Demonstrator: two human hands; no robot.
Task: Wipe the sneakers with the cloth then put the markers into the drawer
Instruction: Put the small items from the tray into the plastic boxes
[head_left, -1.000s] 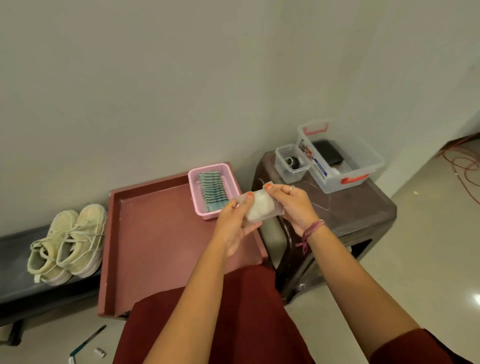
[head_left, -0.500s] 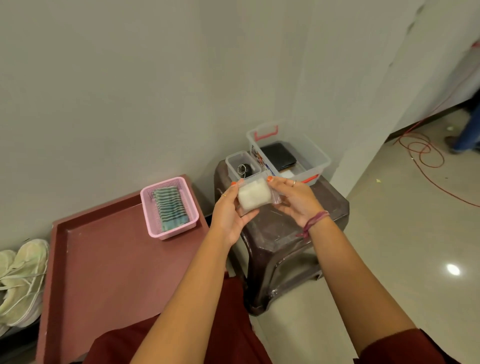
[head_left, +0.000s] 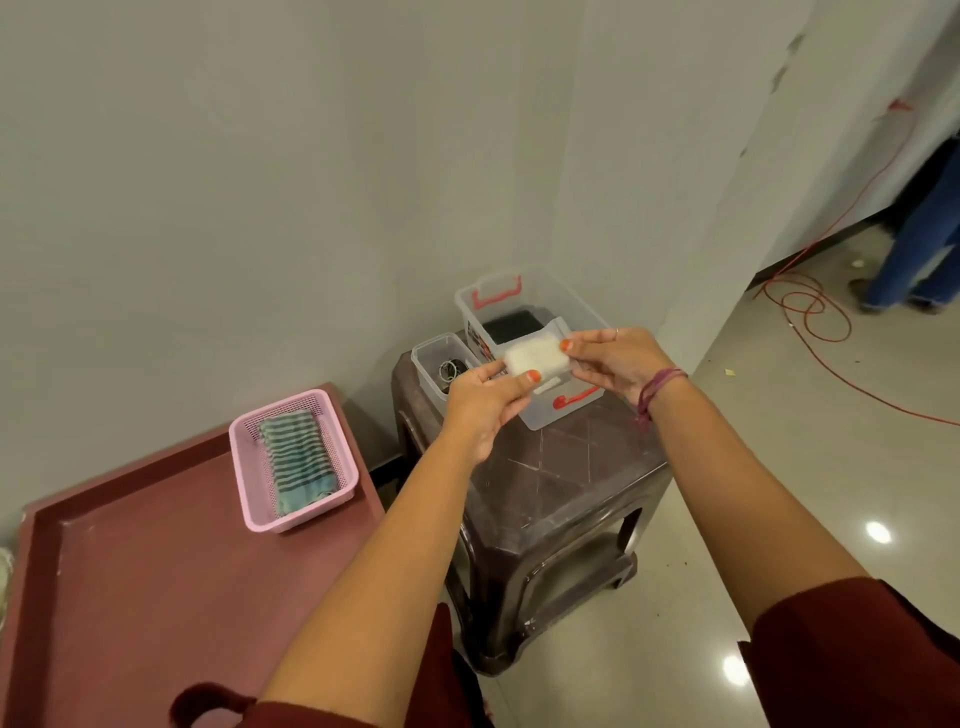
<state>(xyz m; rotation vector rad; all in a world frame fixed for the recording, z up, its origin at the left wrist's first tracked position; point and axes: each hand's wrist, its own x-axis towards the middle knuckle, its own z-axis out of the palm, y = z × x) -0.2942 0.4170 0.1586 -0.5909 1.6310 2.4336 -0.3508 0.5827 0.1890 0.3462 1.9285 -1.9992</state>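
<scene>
Both hands, the left hand (head_left: 480, 397) and right hand (head_left: 615, 358), are pinching a clear packet of white cloth (head_left: 535, 356) over the clear bin (head_left: 524, 348), and a loose pinch could be dropping it inside.

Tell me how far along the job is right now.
Nothing looks finished yet. The striped cloth lies folded in the pink basket on the red tray, untouched. In hand: the left hand and right hand together hold a small clear packet with something white inside, above the clear bin on the brown stool. Left: wiping the sneakers and storing the markers; no markers or drawer are visible.
</scene>
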